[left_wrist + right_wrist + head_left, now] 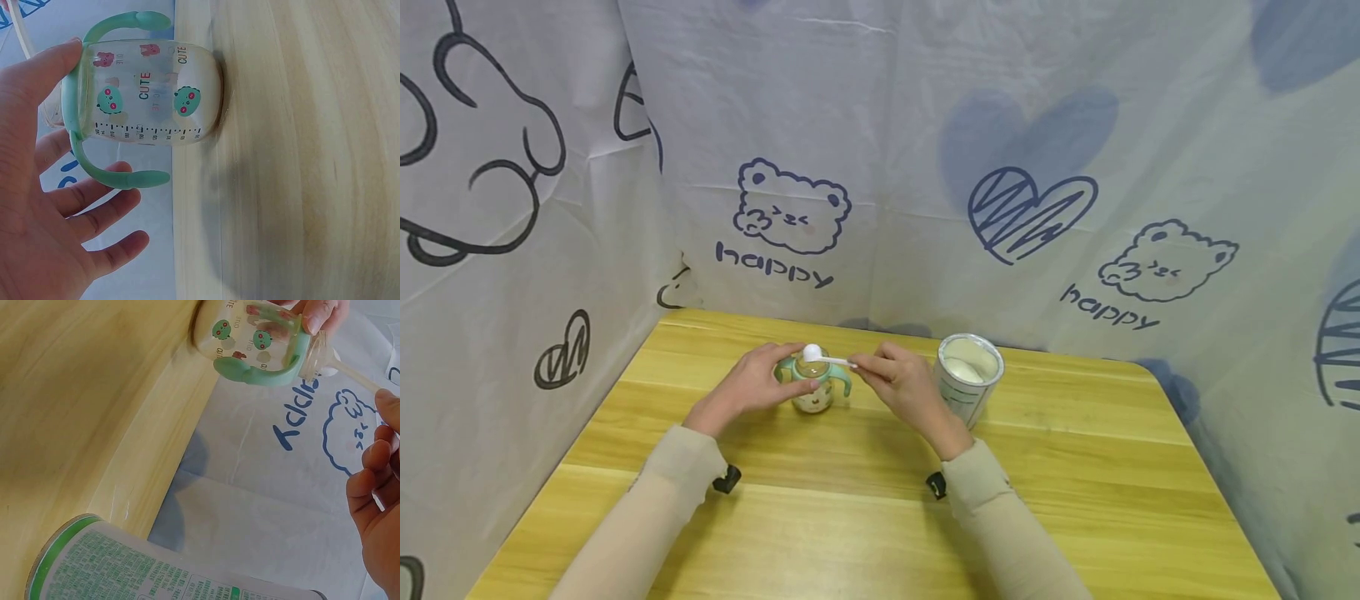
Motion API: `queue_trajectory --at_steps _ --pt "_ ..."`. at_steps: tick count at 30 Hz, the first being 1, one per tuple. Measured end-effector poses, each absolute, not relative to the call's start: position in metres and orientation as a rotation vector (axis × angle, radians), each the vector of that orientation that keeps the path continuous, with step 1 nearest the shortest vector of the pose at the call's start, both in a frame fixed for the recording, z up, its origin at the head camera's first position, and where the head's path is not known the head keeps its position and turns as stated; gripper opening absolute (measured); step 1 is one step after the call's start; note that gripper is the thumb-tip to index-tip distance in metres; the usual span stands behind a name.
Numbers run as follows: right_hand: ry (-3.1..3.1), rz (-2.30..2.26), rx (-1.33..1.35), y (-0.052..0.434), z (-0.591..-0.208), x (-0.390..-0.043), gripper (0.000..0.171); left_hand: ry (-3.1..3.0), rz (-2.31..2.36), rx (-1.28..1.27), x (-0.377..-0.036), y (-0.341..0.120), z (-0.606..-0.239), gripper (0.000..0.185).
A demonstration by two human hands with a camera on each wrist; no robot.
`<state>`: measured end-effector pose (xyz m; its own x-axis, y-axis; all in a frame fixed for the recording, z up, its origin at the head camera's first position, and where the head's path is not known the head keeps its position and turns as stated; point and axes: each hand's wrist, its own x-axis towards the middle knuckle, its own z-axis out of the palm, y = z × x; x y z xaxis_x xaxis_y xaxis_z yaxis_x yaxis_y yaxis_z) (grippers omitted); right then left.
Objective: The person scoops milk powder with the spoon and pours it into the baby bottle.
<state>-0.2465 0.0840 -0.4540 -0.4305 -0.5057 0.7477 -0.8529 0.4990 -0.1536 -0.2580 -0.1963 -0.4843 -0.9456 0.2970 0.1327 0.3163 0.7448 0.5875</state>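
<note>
A small clear baby cup (813, 388) with green handles and cartoon prints stands on the wooden table (865, 517). My left hand (760, 379) holds it from the left, thumb and fingers round its rim and handle ring (74, 112). My right hand (898, 379) pinches the handle of a white measuring scoop (820, 356), whose bowl sits over the cup's open mouth. In the right wrist view the cup (250, 337) is at the top and the scoop handle (356, 374) runs toward my fingers (375, 462).
An open tin of white powder (967, 375) stands just right of my right hand; its printed wall (137, 569) fills the bottom of the right wrist view. Printed cloth (1000, 167) walls the table at the back and sides.
</note>
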Motion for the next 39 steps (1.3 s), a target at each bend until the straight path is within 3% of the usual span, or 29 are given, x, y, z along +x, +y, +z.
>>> queue_trajectory --at_steps 18,32,39 --pt "-2.202 1.033 1.002 0.081 -0.456 -0.244 0.016 -2.906 -0.998 -0.510 -0.257 -0.197 -0.484 0.083" --pt "-2.265 1.718 0.385 0.076 -0.446 -0.242 0.021 -2.914 -1.009 -0.503 -0.259 -0.197 -0.485 0.085" --pt "-2.293 1.846 0.184 0.076 -0.442 -0.245 0.020 -2.917 -1.013 -0.513 -0.259 -0.198 -0.485 0.085"
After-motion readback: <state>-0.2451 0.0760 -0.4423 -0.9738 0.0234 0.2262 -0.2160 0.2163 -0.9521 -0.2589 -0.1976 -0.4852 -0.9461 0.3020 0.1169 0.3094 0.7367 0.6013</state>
